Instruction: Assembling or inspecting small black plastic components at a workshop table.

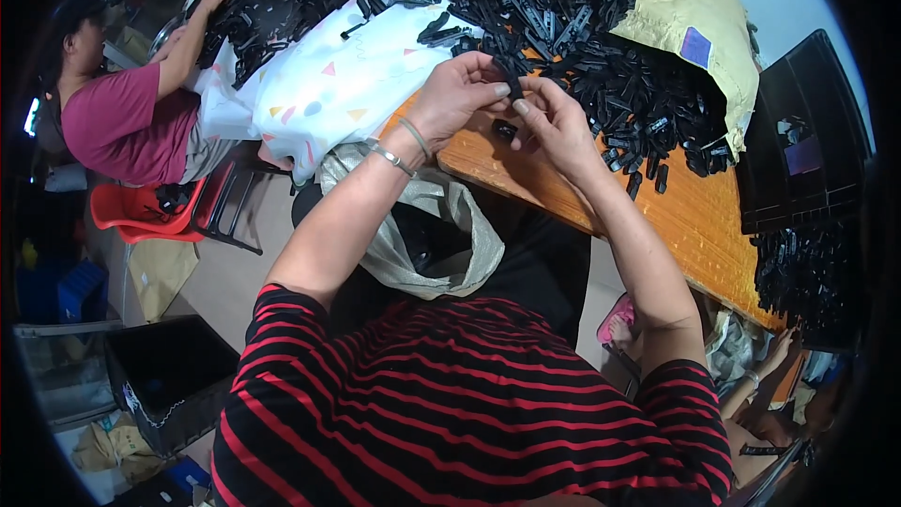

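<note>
Above the near edge of the wooden table [497,174], my left hand [458,101] and my right hand [556,124] meet. Thumbs and fingers of both pinch one small black plastic piece [510,80], partly covered by the fingertips; its exact kind cannot be made out. Just below the hands, another small dark piece [505,130] lies on the wood. A large heap of similar long black plastic pieces [540,14] spreads over the table beyond my hands and off to both sides.
A white patterned cloth [319,84] drapes over the table's left part. An open pale woven sack [469,268] hangs by my lap. A yellowish sack [676,14] borders the heap at right. A person in a maroon shirt [117,122] reaches into it at left, near a red chair [141,207].
</note>
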The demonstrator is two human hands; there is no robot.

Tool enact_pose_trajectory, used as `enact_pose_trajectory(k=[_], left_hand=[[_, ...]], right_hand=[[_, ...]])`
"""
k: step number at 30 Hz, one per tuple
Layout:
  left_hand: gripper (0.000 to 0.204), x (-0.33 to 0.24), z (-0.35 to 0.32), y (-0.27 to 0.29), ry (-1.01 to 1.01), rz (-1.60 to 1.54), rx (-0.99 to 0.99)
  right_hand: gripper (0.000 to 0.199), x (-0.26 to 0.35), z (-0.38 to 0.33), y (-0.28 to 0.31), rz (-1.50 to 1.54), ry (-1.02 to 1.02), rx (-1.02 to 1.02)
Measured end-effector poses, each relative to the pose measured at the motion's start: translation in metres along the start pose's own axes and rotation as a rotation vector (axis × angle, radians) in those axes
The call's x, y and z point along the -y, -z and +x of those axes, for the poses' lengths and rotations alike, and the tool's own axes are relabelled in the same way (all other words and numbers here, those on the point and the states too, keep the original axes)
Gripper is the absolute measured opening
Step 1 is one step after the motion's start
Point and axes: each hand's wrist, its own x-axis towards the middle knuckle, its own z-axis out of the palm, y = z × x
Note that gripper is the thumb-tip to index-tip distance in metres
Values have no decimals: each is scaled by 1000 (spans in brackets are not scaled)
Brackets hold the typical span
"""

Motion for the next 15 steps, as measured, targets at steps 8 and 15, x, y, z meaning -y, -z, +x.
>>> enact_pose_trajectory(k=[8, 15], left_hand=[[30, 1, -9, -1, 49, 9, 46], [21, 22, -7, 3, 137, 256, 1]], right_hand=[[12, -4, -2, 23, 42, -240, -77], [16, -29, -7, 13, -47, -328, -125]])
